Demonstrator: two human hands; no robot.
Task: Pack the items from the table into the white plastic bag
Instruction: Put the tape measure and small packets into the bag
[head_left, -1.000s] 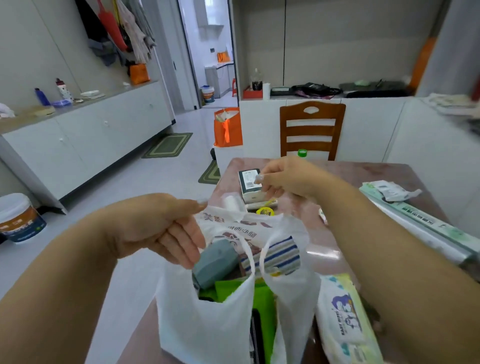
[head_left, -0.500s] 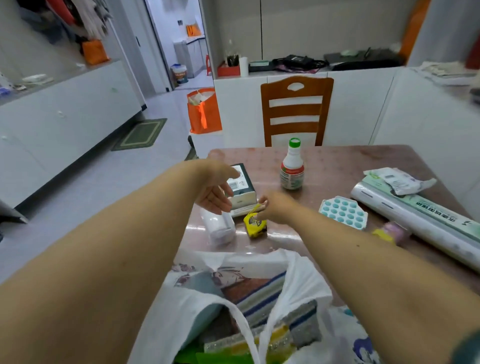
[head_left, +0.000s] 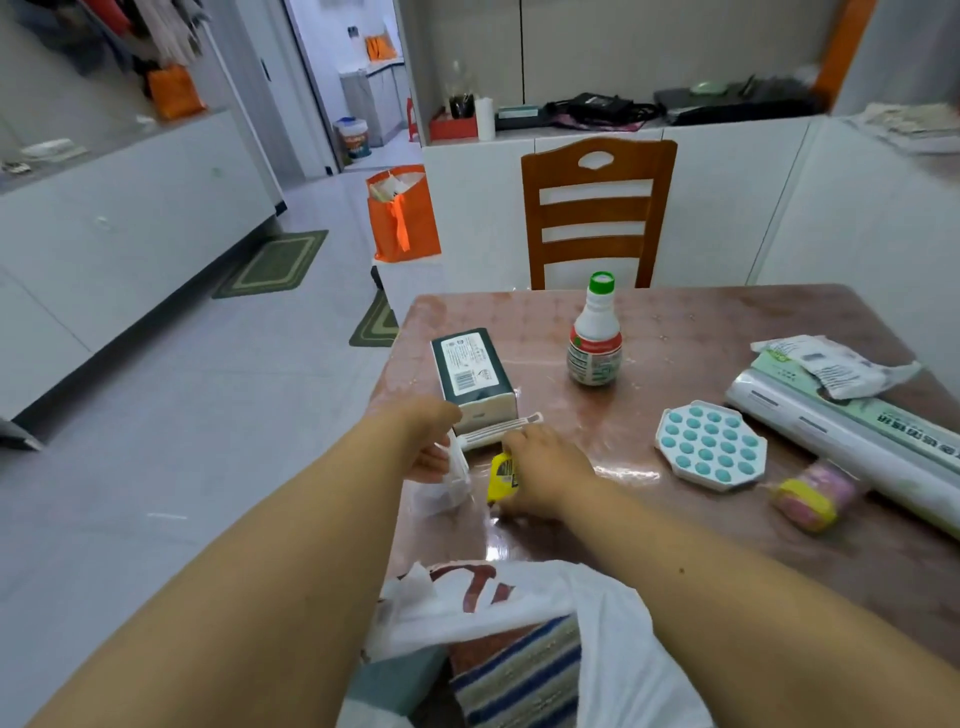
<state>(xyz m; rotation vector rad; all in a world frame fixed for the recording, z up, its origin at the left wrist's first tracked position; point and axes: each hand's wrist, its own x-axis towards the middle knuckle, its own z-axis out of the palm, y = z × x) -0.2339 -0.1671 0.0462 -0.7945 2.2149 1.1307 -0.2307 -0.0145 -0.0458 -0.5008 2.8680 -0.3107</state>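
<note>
Both hands are out at the pick-up step: your left hand (head_left: 434, 447) grips a clear packet (head_left: 451, 480), your right hand (head_left: 545, 475) curls round a small yellow item (head_left: 503, 475) on the table (head_left: 675, 322). White plastic bag (head_left: 613, 639) sits near you (already part-filled, mouth slumped). Next you likely lift both and carry them back, finding the opening before dropping.

Bright, even indoor light; glare on the glossy table (head_left: 675, 332); wide-angle bending and soft blur at edges.

bag (head_left: 613, 649) white | packet (head_left: 503, 475) yellow | tray (head_left: 710, 446) teal-dotted | chair (head_left: 597, 213) brown
</note>
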